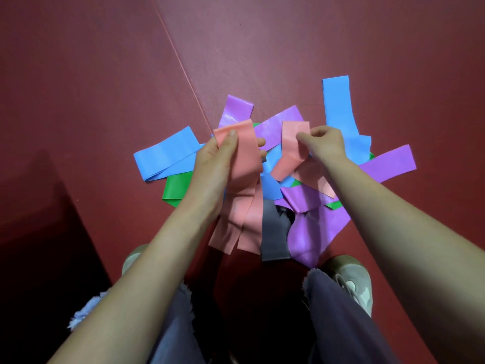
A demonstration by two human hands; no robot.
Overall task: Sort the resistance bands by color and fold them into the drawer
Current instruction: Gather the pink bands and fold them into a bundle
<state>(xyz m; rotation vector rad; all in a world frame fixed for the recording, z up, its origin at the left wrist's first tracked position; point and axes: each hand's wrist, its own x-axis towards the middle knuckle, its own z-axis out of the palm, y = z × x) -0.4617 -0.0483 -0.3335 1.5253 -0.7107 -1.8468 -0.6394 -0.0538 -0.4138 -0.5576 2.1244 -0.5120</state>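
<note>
The left hand (217,158) grips a bunch of pink bands (246,156), with the thumb on top and the fingers (261,142) curled behind. The right hand (324,144) pinches the top end of another pink band (290,147). Both are held just above the pile (307,232) of blue, purple, green and grey bands. Red floor (105,88) spreads wide past the pile's far and left edges, and two shoes (351,279) stand at its near edge.

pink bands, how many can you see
2: a hanging pink band gripped by the left hand; a second pink band pinched by the right hand. More may hide in the pile.
</note>
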